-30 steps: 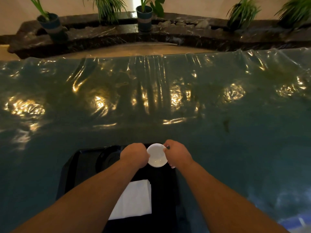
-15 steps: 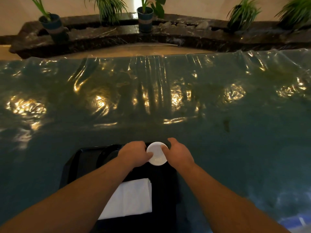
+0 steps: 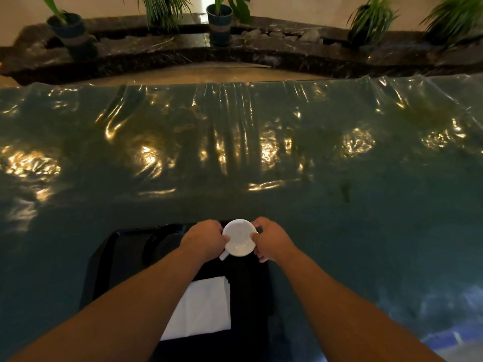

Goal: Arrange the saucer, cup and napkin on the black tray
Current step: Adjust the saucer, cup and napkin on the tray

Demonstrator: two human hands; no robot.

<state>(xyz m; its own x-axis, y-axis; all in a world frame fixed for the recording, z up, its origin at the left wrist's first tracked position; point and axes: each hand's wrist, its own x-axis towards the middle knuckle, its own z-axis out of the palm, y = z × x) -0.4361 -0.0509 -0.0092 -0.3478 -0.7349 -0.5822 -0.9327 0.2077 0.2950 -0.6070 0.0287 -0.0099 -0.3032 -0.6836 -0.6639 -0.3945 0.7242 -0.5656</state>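
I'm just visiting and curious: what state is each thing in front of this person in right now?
White cup: upright, gripped from both sides, over the tray's far end.
Left hand: closed on the cup.
Right hand: closed on the cup.
Napkin: folded, flat on the tray.
Black tray: on the table.
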